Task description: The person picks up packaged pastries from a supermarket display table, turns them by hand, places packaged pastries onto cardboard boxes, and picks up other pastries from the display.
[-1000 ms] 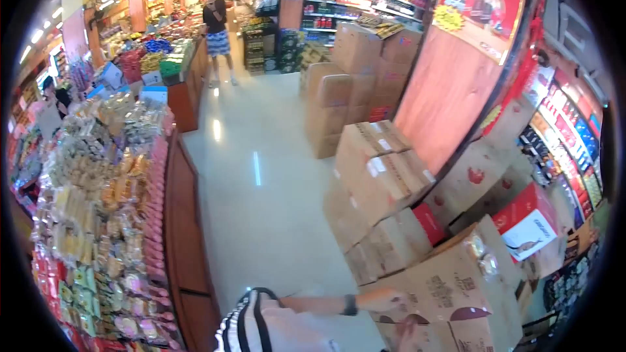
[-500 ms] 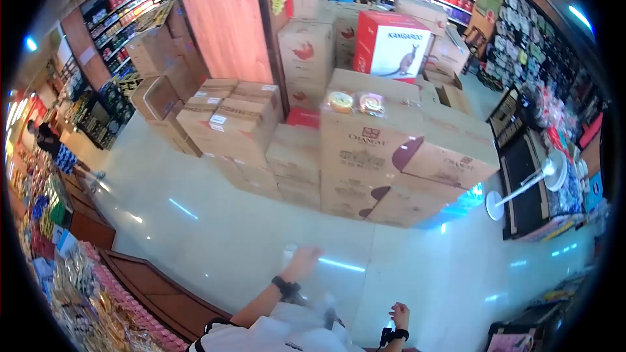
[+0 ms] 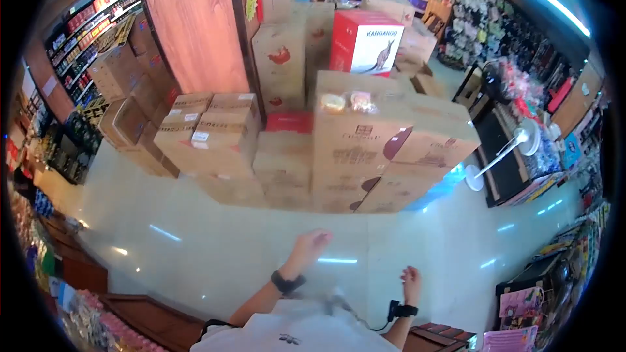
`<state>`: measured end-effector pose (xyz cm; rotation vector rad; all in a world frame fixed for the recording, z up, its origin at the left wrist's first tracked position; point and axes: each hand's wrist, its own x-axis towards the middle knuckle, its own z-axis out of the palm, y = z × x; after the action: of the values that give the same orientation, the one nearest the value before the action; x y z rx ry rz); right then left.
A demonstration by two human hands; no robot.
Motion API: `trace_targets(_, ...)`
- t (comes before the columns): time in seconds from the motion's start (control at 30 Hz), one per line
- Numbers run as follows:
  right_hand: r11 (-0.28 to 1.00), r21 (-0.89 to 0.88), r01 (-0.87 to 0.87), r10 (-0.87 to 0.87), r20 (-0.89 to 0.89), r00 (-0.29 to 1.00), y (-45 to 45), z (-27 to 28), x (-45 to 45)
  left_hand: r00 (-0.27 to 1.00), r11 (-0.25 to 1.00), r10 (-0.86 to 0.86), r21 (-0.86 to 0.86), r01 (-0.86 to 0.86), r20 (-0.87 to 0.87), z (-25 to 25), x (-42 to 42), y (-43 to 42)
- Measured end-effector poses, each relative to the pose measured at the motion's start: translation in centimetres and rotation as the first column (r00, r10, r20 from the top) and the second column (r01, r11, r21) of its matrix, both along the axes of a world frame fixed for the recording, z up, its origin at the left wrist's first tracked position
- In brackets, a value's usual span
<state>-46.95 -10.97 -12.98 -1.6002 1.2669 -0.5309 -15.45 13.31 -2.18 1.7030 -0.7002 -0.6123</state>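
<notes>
My left hand is out in front of my body above the shiny floor, a dark band on its wrist. Its fingers are loosely bent and somewhat blurred, with no object visible in them. To the right, my right hand is raised over the floor, its fingers loosely curled and slightly apart, holding nothing visible. A dark band and a cord are at that wrist. Neither hand touches the stacked brown cartons ahead. Two small round packages lie on top of the cartons, below a red and white kangaroo box.
More taped cartons stand left, before a wooden pillar. A white stand is by a dark display unit at right. Packaged goods fill a counter at lower left. A person is partly visible at far left.
The view has swung right from the aisle to the cartons. My left hand, earlier near the cartons, is now over the floor, and my right hand has come into view.
</notes>
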Motion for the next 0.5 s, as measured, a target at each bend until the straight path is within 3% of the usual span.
trace_targets(0.03, 0.990, -0.046, -0.135, 0.136, 0.006, 0.991, 0.5, -0.5, 1.9, 0.999, 0.999, -0.023, -0.026, 0.024, 0.027, 0.9, 1.6, -0.8)
trace_targets(0.07, 0.983, -0.024, -0.183, 0.183, 0.011, 0.983, 2.1, 2.5, 5.2, 0.996, 0.997, -0.034, -0.062, 0.040, 0.082, -0.1, 2.7, -0.6)
trace_targets(0.13, 0.961, -0.045, -0.272, 0.275, 0.076, 0.958, 4.9, 6.4, 9.6, 0.998, 0.991, -0.060, -0.120, 0.060, 0.006, 1.6, 4.2, 0.2)
trace_targets(0.23, 0.938, -0.151, -0.312, 0.319, 0.024, 0.947, 7.6, 12.3, 13.2, 0.996, 0.997, -0.079, -0.025, 0.078, -0.033, 2.4, 6.9, 1.6)
trace_targets(0.33, 0.877, -0.362, -0.315, 0.305, -0.086, 0.948, 10.6, 21.0, 15.9, 0.997, 0.997, -0.065, -0.033, 0.063, -0.052, 0.9, 8.8, 3.6)
trace_targets(0.47, 0.687, -0.633, -0.357, 0.415, -0.061, 0.908, 15.1, 33.0, 18.7, 0.989, 0.984, -0.150, 0.095, 0.150, -0.010, 0.0, 9.6, 5.4)
trace_targets(0.5, 0.591, -0.712, -0.378, 0.434, -0.114, 0.894, 16.2, 35.3, 19.0, 0.987, 0.985, -0.161, 0.062, 0.162, -0.021, 0.5, 9.6, 5.4)
